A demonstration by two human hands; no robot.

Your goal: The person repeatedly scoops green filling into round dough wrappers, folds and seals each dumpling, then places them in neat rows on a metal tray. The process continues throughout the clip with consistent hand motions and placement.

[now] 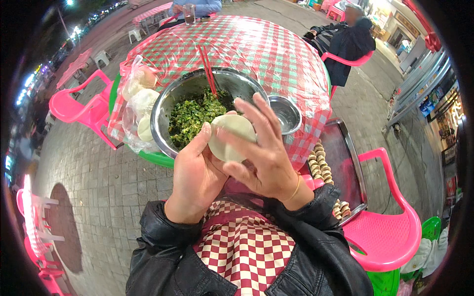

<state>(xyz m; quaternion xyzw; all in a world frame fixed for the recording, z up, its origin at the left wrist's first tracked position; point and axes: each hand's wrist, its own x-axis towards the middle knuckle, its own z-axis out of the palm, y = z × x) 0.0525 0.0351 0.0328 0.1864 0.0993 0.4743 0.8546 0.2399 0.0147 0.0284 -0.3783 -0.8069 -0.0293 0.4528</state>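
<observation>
A thin, round, pale dumpling wrapper (234, 129) lies across the palm and fingers of my left hand (188, 180), whose thumb rests at its left edge. My right hand (271, 160) is over the wrapper with fingers apart, slightly smeared by motion; whether its fingertips touch the dough I cannot tell. Just beyond both hands stands a large steel mixing bowl (160, 111). It holds chopped green filling (195, 116), with red chopsticks (207, 71) standing in it. Right of it sits a smaller steel bowl (292, 116), its contents unclear.
A clear plastic bag (140, 98) with stacked wrappers is on the checked tablecloth (276, 44) at left. At right, a metal tray (348, 172) carries rows of folded dumplings (321, 165) beside a pink chair (390, 232). A seated person (340, 42) is beyond the table.
</observation>
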